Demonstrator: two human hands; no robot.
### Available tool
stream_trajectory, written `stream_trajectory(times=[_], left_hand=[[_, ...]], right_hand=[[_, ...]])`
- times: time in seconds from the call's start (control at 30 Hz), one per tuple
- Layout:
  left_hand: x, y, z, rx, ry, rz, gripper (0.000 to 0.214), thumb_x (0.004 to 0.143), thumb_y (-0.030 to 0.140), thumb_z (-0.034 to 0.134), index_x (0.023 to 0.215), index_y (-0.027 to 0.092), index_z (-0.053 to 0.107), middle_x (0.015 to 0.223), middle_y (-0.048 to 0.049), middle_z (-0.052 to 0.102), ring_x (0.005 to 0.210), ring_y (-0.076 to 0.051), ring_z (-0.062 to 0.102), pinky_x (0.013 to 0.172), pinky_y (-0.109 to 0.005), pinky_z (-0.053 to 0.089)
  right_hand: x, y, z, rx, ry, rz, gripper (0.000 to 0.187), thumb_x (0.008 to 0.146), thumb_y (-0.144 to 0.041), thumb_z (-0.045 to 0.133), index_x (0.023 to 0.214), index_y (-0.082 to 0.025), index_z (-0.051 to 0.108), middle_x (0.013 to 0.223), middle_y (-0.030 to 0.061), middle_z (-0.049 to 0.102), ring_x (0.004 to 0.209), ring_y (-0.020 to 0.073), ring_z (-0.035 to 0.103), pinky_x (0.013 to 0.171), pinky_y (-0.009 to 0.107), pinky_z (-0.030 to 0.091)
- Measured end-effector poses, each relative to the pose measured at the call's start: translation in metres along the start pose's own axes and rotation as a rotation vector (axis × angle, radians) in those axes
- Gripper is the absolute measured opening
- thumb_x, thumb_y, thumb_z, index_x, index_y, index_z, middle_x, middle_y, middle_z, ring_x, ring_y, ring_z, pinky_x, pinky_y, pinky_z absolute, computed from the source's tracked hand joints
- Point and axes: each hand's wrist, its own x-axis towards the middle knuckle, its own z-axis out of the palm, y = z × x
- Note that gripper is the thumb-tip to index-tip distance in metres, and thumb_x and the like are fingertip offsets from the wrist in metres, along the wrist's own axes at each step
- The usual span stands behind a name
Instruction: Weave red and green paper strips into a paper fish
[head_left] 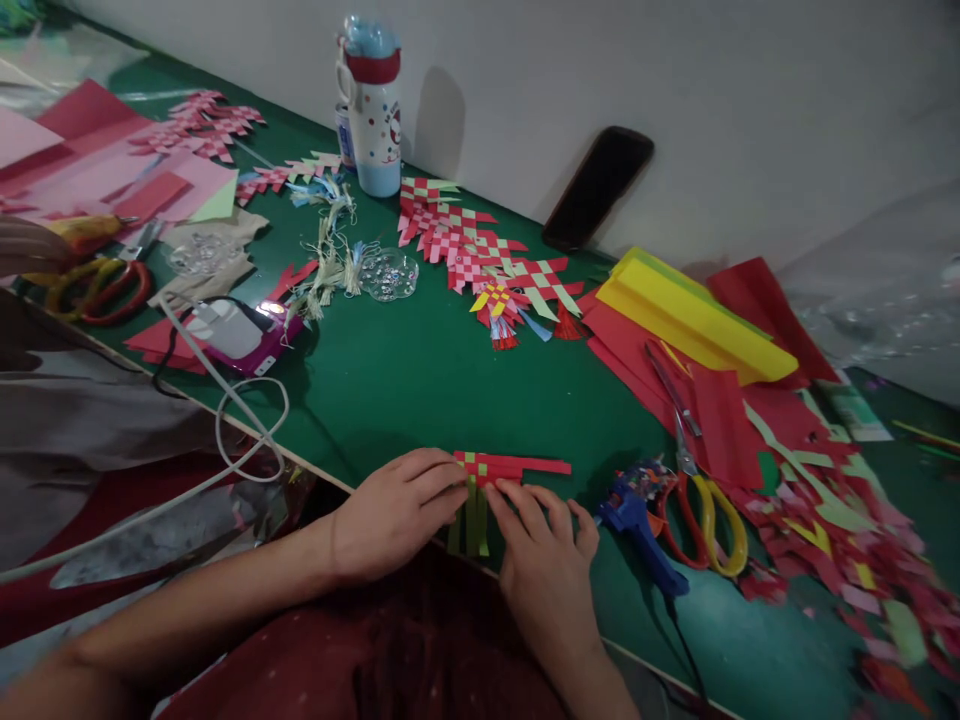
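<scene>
Near the table's front edge lies a small weave of red and green paper strips (480,465). Red ends stick out to the right and green ends hang toward me. My left hand (409,510) has its fingers bent and pressed together on the left side of the weave. From the right, my right hand (547,565) pinches the lower edge with thumb and forefinger, its other fingers curled. Both fingertips partly hide the weave. To the right of my hand are a blue glue gun (645,535) and scissors (705,520) with red and yellow handles.
Finished woven paper pieces (465,245), a bottle (375,110) and a phone (598,188) stand along the wall. Paper scraps (847,540) cover the right. A white cable (232,390) loops at left, beside another person's hand (30,250) and a purple device (259,350).
</scene>
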Motion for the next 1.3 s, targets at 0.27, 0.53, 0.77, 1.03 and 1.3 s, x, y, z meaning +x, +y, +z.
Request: stream_trajectory(times=[0.27,0.53,0.77,1.03,1.3], left_hand=[[0.04,0.007,-0.003,-0.156,-0.065,-0.18,0.022,0.096,0.011,0.037,0.104,0.014,0.058,0.101,-0.0082,0.061,0.094,-0.018,0.058,0.084,-0.032,0.053],[0.049,0.009,-0.001,-0.119,-0.084,-0.202,0.022,0.097,0.015,0.038,0.092,0.013,0.06,0.089,-0.0065,0.059,0.083,-0.018,0.057,0.079,-0.034,0.052],[0.033,0.004,-0.003,-0.034,-0.026,-0.169,0.023,0.097,0.014,0.039,0.107,0.013,0.059,0.099,-0.0086,0.062,0.091,-0.019,0.059,0.084,-0.035,0.053],[0.061,0.007,0.001,-0.089,-0.144,-0.362,0.015,0.092,0.015,0.049,0.103,0.016,0.058,0.096,-0.0061,0.06,0.086,-0.017,0.062,0.079,-0.031,0.053],[0.065,0.003,0.008,-0.108,-0.221,-0.398,0.018,0.089,0.012,0.048,0.104,0.014,0.058,0.095,-0.0071,0.058,0.09,-0.019,0.062,0.083,-0.033,0.052]], right_hand=[[0.0,0.0,-0.008,0.078,0.034,0.016,0.041,0.085,-0.007,0.046,0.117,-0.027,0.062,0.119,0.0018,0.067,0.11,0.0254,0.051,0.098,0.049,0.028],[-0.025,0.063,-0.034,0.038,0.222,0.052,0.026,0.093,-0.022,0.045,0.114,-0.016,0.06,0.108,0.012,0.064,0.102,0.024,0.054,0.091,0.042,0.043],[-0.044,0.099,-0.029,-0.079,0.162,0.251,0.047,0.096,-0.045,0.036,0.122,-0.009,0.053,0.112,0.0192,0.062,0.106,0.0302,0.055,0.091,0.048,0.045],[-0.04,0.114,-0.023,-0.067,0.178,0.294,0.053,0.094,-0.046,0.037,0.13,-0.01,0.05,0.113,0.0198,0.061,0.105,0.0311,0.057,0.089,0.047,0.047],[-0.043,0.119,-0.02,-0.019,0.152,0.288,0.047,0.092,-0.036,0.041,0.132,-0.014,0.049,0.119,0.0164,0.063,0.108,0.0295,0.059,0.092,0.046,0.048]])
